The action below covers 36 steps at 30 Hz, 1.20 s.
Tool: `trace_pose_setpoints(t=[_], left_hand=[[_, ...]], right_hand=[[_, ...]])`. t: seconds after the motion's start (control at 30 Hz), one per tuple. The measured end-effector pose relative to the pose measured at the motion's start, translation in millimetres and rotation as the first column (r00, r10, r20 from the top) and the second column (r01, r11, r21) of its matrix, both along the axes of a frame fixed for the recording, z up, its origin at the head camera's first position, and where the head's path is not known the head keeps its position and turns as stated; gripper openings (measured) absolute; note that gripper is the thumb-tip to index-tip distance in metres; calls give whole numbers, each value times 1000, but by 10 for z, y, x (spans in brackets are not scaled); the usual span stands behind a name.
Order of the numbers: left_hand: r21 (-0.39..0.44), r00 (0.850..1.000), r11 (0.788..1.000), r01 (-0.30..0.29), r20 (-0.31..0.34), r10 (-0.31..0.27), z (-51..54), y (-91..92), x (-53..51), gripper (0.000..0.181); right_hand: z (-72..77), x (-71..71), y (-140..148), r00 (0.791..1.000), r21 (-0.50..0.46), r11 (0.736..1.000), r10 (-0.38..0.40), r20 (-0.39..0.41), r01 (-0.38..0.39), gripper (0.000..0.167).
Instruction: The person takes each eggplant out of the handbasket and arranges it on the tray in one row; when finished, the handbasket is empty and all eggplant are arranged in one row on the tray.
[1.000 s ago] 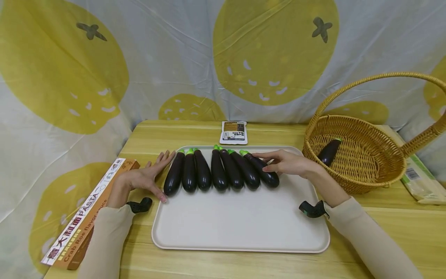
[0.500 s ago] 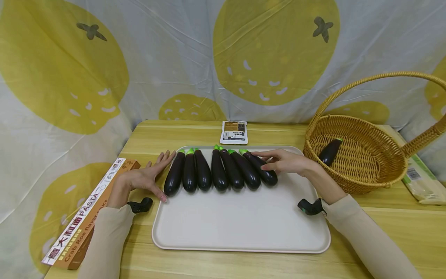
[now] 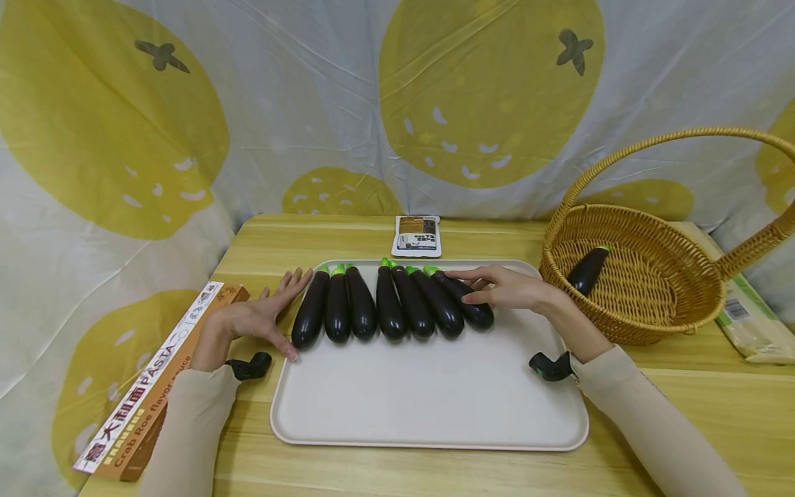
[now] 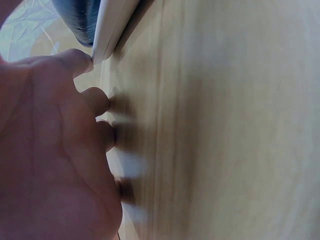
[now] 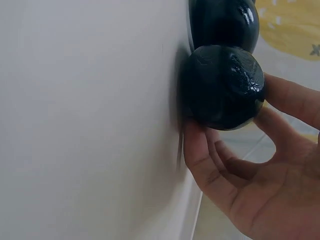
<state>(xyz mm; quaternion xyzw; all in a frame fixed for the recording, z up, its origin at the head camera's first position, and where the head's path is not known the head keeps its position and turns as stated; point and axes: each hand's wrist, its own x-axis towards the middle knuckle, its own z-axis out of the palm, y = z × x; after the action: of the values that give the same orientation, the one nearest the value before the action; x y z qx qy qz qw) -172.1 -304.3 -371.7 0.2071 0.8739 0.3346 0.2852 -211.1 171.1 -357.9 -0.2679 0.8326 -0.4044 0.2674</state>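
Note:
Several glossy dark eggplants with green stem ends lie side by side on the white tray (image 3: 428,393), a gap splitting the row into two groups. My right hand (image 3: 512,288) holds the rightmost eggplant (image 3: 477,312) by its right side. In the right wrist view, thumb and fingers curve about that eggplant's round end (image 5: 222,87), which touches its neighbour. Beside the tray's left edge is my left hand (image 3: 263,317), fingers spread. Its thumb touches the tray rim near the leftmost eggplant (image 3: 310,310), and the left wrist view shows the other fingertips on the table.
At the right stands a wicker basket (image 3: 633,332) with a tall handle and one eggplant (image 3: 586,273) inside. A long pasta box (image 3: 155,379) lies at the left. Behind the tray is a small printed packet (image 3: 417,237); a green-and-white package (image 3: 754,321) lies beyond the basket.
My right hand and the rightmost eggplant have shifted slightly left, closer against the neighbouring eggplant. The left hand stays in place.

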Motion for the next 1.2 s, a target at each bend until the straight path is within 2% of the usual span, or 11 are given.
trace_pose_setpoints(t=[0.13,0.33,0.7,0.97,1.2], left_hand=[[1,1000,1000,1,0,-1,-2,-4,-4,152],[-1,1000,1000,1,1,-1,7,1,-13,152],[-2,1000,1000,0,5,0,-2,-3,-12,152],[7,1000,1000,2,9,-2,8,3,-17,151],[11,1000,1000,7,8,-7,20,2,-7,150]], right_hand=[[-8,-1,3,1000,4,1000,10,-29,-10,59],[-8,1,19,1000,14,1000,6,-11,-6,57],[83,55,112,996,87,993,-78,-34,81,59],[335,211,329,987,93,989,-104,-120,116,63],[618,415,686,977,79,979,-178,-120,188,61]])
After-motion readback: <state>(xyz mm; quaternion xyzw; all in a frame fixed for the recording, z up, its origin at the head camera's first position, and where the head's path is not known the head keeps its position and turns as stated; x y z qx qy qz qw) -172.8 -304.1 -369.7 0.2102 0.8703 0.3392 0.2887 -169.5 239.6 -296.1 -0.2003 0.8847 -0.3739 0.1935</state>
